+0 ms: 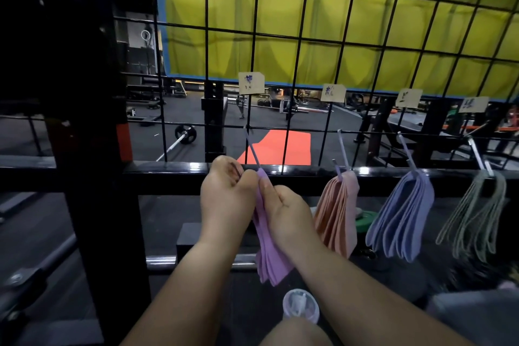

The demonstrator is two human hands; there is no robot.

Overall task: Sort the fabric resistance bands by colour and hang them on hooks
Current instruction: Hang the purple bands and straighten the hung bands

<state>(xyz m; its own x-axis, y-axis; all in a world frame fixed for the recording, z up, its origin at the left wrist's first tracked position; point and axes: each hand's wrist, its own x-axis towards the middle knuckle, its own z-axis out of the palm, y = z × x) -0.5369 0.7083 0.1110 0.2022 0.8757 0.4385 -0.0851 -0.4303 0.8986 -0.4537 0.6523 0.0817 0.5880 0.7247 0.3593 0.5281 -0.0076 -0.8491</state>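
A bunch of purple bands (269,255) hangs from the tip of the leftmost hook (252,150) on the black wire grid (283,109). My left hand (224,196) and my right hand (283,213) both pinch the top of that bunch at the hook's end. Pink bands (337,213) hang on the second hook (343,153). Blue-lilac bands (401,219) hang on the third hook (406,152). Thin green bands (474,213) hang on the fourth hook (477,153). A paper label (251,83) is fixed to the grid above each hook.
A black steel rail (168,174) runs under the grid, with a thick black post (84,149) at the left. A clear plastic lid or bottle top (300,303) sits low between my forearms. Gym floor with barbells and a red mat (278,146) lies behind the grid.
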